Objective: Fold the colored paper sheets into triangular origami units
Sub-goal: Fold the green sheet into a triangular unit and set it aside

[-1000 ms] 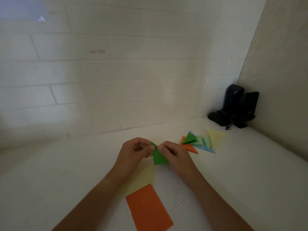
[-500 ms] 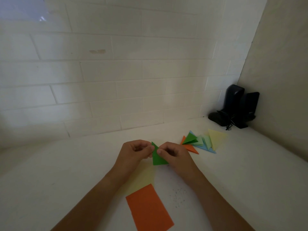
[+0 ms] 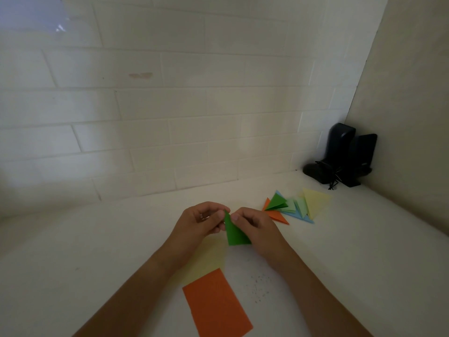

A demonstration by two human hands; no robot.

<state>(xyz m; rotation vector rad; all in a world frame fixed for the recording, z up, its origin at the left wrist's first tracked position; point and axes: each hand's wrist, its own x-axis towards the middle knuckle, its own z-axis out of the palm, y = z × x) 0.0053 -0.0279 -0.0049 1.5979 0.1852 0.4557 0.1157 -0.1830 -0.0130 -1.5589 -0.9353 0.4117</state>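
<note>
Lying nearest, at 6 o'clock on the white table (image 3: 73,263), an orange sheet (image 3: 216,305) overlaps a pale yellow sheet (image 3: 209,259) just beyond it. Above these, the left hand (image 3: 196,224) and right hand (image 3: 255,227) pinch the tip of a green folded triangle (image 3: 234,232) between thumbs and curled fingers, its wide end pointing toward 6 o'clock. Farther off, at 2 o'clock, sits a pile of finished units (image 3: 295,206). Two black speakers (image 3: 345,156) stand in the far corner.

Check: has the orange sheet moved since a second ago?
No. The orange sheet lies as before, beside the dark specks on the table.
</note>
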